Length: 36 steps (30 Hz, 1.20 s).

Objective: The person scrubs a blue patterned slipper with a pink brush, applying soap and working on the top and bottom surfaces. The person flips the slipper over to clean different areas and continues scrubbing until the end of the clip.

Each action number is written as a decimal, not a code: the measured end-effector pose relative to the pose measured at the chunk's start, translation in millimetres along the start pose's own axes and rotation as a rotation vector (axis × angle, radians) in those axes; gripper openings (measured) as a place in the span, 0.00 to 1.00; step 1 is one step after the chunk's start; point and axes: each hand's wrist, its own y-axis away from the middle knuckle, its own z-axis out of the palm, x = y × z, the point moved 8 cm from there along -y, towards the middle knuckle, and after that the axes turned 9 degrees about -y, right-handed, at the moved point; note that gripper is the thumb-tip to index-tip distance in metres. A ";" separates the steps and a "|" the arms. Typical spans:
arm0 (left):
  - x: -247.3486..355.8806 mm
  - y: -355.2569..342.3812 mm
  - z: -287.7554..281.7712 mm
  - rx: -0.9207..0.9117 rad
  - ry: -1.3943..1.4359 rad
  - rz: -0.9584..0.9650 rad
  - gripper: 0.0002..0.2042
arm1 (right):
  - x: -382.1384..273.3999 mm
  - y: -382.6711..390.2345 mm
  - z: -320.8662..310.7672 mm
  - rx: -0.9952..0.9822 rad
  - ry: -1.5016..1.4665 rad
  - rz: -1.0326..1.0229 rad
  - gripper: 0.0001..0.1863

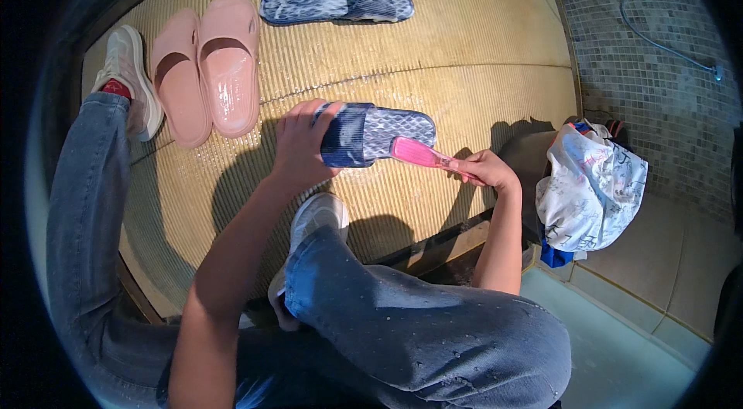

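Observation:
A navy slide sandal (pixel 348 134) with a white-patterned footbed lies on the ribbed mat, its toe to the left. My left hand (pixel 300 142) is closed on its toe and strap end. In my right hand (pixel 489 171) is the clear handle of a pink scrubbing brush (pixel 418 152). The brush head rests over the sandal's footbed near the heel; its bristles are hidden beneath. The matching navy slide (pixel 306 3) lies farther off, strap to the right. To the left, a pair of pink slides (pixel 228 92) stands side by side, wet and shiny.
Water wets the yellowish ribbed mat (pixel 480 30). My sneakered feet are at the left (pixel 128 61) and near middle (pixel 321 215). Printed white cloth (pixel 592 184) is heaped at the right, beside a tiled wall (pixel 619 37) with a hanging hose (pixel 665 49).

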 end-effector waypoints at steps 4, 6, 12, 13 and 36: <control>5.7 -1.1 -3.6 0.052 0.014 0.016 0.47 | -29.2 -17.5 32.2 -0.006 0.241 -0.079 0.27; -1.1 3.5 -5.0 0.022 -0.012 0.002 0.47 | -72.3 -24.8 82.4 -0.006 0.353 -0.233 0.27; 4.6 -0.7 -6.2 0.028 0.016 0.015 0.47 | -66.9 -27.5 120.4 0.066 0.356 -0.302 0.26; 2.6 0.4 -6.8 0.030 0.011 0.023 0.47 | -55.6 -30.4 107.6 0.046 0.325 -0.276 0.26; 20.4 10.9 39.4 -0.189 0.059 0.242 0.32 | 7.8 6.5 -16.1 0.269 -0.356 -0.289 0.23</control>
